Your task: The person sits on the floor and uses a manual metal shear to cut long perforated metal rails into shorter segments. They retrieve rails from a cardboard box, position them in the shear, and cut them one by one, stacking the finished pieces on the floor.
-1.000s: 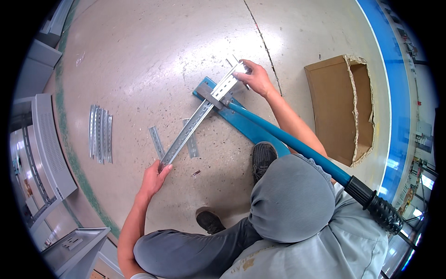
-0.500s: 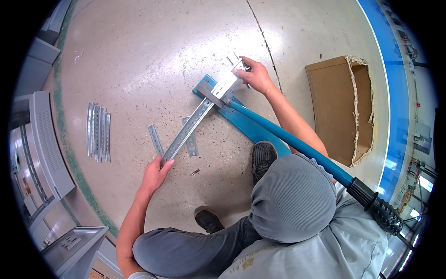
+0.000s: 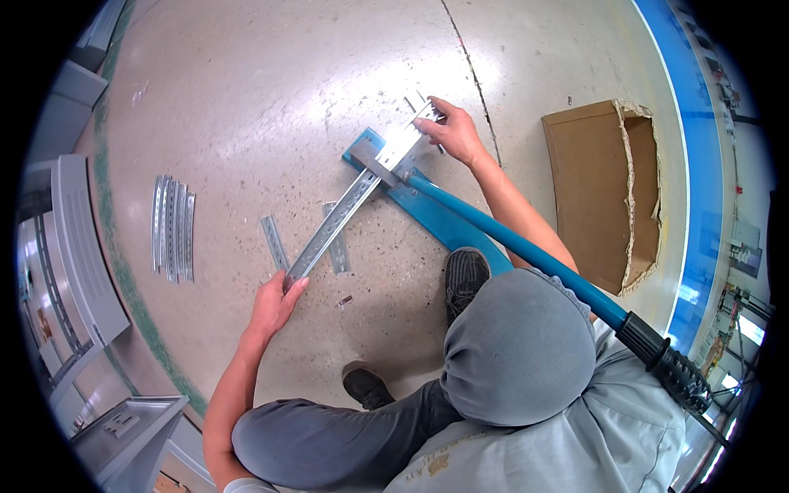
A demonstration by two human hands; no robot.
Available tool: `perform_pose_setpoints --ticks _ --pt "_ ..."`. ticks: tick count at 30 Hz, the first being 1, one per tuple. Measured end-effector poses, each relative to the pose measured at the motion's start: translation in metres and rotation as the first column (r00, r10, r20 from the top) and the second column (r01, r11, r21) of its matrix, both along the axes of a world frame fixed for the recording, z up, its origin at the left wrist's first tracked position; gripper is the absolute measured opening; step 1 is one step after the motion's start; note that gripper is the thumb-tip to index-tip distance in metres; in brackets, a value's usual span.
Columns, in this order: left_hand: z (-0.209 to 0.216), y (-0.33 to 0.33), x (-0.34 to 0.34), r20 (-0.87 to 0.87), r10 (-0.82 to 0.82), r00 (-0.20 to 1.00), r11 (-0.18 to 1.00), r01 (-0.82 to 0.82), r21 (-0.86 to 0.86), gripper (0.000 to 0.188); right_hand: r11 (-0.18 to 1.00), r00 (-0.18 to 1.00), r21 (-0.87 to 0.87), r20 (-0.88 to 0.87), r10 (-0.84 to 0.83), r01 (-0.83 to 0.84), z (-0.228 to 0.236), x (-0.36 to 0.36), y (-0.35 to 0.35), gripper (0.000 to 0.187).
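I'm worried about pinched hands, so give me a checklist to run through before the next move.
1. Left hand on the metal rail: ok, near end.
2. Right hand on the rail: ok, far end.
3. Hands apart from the grey block: ok.
4. Hands off the blue lever: ok.
5. Floor beside the rail free of loose strips: not ok.
6. Block tight on the rail: cannot tell.

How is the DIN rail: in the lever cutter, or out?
In: the DIN rail runs through the lever cutter, showing on both sides of its grey head.
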State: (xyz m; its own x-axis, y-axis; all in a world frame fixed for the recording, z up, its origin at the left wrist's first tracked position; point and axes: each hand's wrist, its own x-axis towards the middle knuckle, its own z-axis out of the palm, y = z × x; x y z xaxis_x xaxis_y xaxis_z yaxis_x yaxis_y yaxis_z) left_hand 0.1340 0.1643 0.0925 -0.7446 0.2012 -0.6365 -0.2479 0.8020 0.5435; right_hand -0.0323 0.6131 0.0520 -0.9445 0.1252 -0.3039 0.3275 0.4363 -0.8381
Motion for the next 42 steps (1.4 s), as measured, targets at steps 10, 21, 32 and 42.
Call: perform_pose_setpoints --ticks 10,21,32,42 --pt "-0.002 -0.003 0.004 -0.017 0.000 1.000 1.000 0.000 -0.004 0.058 0.960 0.985 0.271 -0.173 -0.016 0.063 0.063 0.023 0.006 0.094" --pt "-0.010 -0.009 0.008 -0.076 0.009 0.997 1.000 -0.008 0.021 0.060 0.844 0.741 -0.427 0.440 0.507 -0.324 0.364 0.153 0.073 0.126" --pt "-0.011 -0.004 0.004 -0.048 -0.002 0.999 1.000 0.002 0.015 0.062 0.910 0.326 -0.369 0.851 0.412 -0.189 0.403 0.189 0.060 0.090" --pt "-0.006 -0.003 0.005 -0.048 0.011 0.999 1.000 -0.010 0.017 0.061 0.767 0.778 0.350 0.556 0.292 -0.538 0.301 0.321 0.069 0.078"
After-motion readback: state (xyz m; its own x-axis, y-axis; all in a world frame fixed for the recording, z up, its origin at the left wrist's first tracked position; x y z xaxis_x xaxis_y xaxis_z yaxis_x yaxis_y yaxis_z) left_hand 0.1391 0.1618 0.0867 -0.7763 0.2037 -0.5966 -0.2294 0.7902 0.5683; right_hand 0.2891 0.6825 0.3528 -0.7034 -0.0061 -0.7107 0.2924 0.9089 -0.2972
